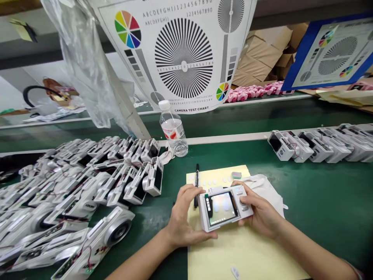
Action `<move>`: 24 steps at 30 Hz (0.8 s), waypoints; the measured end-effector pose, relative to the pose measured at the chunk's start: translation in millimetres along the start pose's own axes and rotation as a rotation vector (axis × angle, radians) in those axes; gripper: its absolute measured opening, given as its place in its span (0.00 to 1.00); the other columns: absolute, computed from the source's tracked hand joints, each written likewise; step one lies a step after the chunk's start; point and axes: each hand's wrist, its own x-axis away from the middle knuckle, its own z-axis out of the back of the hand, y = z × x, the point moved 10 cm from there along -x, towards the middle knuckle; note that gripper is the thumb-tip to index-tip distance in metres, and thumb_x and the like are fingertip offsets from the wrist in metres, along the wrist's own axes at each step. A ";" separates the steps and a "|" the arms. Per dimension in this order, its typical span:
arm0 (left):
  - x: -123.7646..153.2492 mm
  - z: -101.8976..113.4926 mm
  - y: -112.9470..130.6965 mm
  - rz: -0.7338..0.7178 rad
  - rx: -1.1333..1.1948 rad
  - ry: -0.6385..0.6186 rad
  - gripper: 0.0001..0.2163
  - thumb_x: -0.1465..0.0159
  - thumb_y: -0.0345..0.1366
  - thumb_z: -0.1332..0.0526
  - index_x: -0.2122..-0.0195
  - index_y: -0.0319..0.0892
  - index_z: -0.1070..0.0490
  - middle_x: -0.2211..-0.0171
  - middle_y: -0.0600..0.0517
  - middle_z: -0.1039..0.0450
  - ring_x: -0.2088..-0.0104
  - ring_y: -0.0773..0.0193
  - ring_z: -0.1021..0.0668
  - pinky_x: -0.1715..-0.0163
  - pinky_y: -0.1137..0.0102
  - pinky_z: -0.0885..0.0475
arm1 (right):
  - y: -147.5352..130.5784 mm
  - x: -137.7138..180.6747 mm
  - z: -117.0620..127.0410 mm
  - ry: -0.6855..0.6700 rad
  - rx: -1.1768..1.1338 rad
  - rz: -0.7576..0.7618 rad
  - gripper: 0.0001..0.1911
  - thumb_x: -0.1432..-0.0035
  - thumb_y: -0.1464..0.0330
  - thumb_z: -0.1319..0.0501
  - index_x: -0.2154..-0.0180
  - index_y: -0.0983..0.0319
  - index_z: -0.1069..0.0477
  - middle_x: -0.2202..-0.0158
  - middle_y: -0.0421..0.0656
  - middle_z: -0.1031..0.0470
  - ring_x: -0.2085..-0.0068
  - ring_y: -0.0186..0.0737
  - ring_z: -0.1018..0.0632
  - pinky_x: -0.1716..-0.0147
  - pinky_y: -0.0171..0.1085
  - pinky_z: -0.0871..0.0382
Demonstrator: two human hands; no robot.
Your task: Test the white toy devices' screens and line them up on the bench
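Note:
I hold a small white camera in both hands above a pale yellow sheet on the green table. Its rear screen faces me and is lit. My left hand wraps round the camera's left end, fingers curled over the top. My right hand grips the right end, thumb resting on the buttons beside the screen. A black pen lies on the sheet just behind my left hand. A white cloth lies under my right hand.
Several white cameras are piled on the left, and a row of them stands at the right. A water bottle stands behind the sheet. A camera test chart hangs overhead, with a plastic bag to its left.

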 end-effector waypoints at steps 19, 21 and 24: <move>-4.3 -3.5 5.5 -0.028 -0.021 -0.062 0.29 0.47 0.52 0.41 0.51 0.38 0.43 0.61 0.43 0.31 0.59 0.53 0.30 0.58 0.56 0.33 | -5.5 -0.6 0.8 -0.017 0.032 0.048 0.20 0.51 0.70 0.41 0.56 0.54 0.44 0.68 0.38 0.30 0.74 0.34 0.25 0.85 0.30 0.29; -4.1 -4.4 3.9 -0.023 -0.023 -0.067 0.29 0.47 0.50 0.40 0.50 0.38 0.43 0.61 0.43 0.31 0.58 0.53 0.30 0.58 0.57 0.33 | -7.1 0.0 1.1 -0.019 0.056 0.060 0.21 0.51 0.70 0.41 0.56 0.54 0.45 0.68 0.38 0.30 0.74 0.34 0.25 0.83 0.30 0.28; -4.0 -5.8 1.4 -0.013 -0.024 -0.073 0.28 0.48 0.48 0.39 0.50 0.38 0.43 0.60 0.43 0.32 0.58 0.53 0.30 0.58 0.57 0.34 | -9.5 0.2 2.7 -0.010 0.090 0.079 0.22 0.51 0.69 0.41 0.55 0.53 0.46 0.67 0.38 0.30 0.73 0.34 0.25 0.82 0.32 0.28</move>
